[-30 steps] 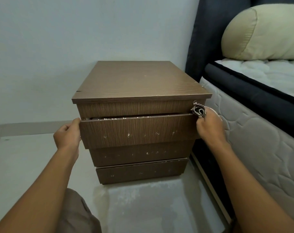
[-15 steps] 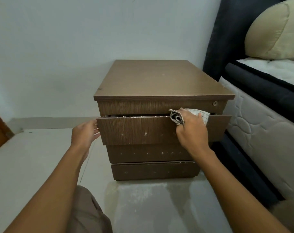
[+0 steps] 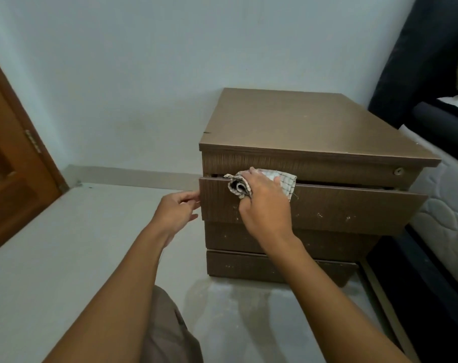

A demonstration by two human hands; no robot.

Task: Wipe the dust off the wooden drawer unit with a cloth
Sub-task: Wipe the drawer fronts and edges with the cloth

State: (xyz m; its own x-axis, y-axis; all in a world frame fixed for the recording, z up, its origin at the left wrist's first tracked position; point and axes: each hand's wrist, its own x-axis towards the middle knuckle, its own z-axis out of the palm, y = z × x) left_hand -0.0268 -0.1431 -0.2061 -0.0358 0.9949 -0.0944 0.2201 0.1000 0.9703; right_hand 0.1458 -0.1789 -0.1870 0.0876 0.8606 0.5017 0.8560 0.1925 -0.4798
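- Your right hand [image 3: 264,203] is clamped on a crumpled checked cloth [image 3: 285,180], pressing it over the top edge of the top drawer [image 3: 353,208], near that drawer's left end
- Your left hand [image 3: 177,213] grips the left edge of the same drawer, fingers curled around the panel's side
- The top drawer stands pulled slightly out from the wooden drawer unit [image 3: 288,127], with two shut drawers below it
- A small round lock [image 3: 399,171] sits on the strip above the drawer, towards the right
- The unit stands on a pale floor [image 3: 65,244] against a pale wall, with a bed [image 3: 447,205] just beside it on the right and a wooden door [image 3: 10,166] well apart on the left
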